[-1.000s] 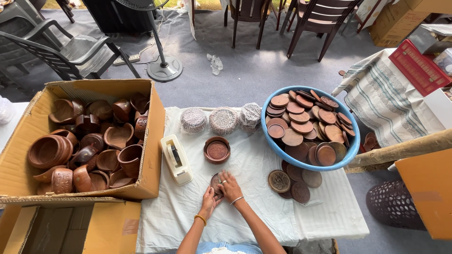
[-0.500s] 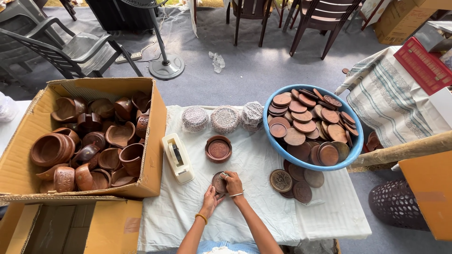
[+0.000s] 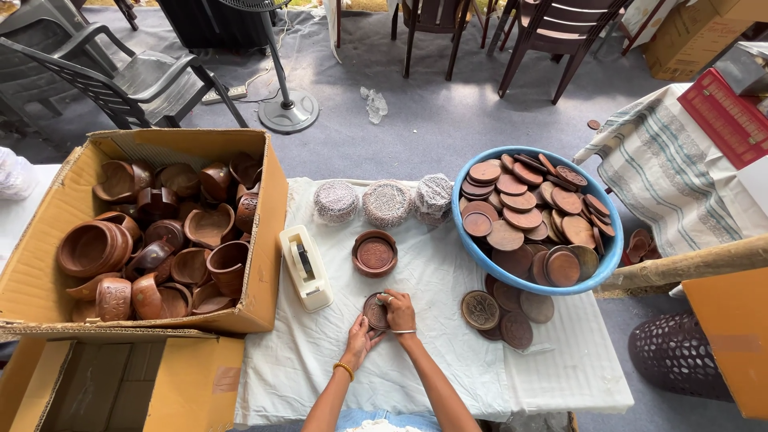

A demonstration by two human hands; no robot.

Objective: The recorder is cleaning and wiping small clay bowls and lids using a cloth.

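My left hand [image 3: 359, 340] and my right hand [image 3: 399, 310] together hold a small round brown clay lid [image 3: 374, 311] just above the white cloth [image 3: 416, 368] on the table. The left hand supports it from below and the right hand's fingers press on its right edge. Just beyond the hands sits a shallow brown clay bowl [image 3: 374, 254] with a patterned disc inside. A cream tape dispenser [image 3: 305, 267] lies to the left of the hands.
An open cardboard box [image 3: 265, 232] of brown clay pots stands at left. A blue basin [image 3: 480, 254] heaped with clay lids sits at right, loose lids [image 3: 502, 308] beside it. Three wrapped bundles [image 3: 386, 202] line the far edge. Chairs and a fan stand are beyond.
Both hands have lifted slightly away from me with the lid, and the right hand has shifted over the lid's right edge. Everything else on the table stays put.
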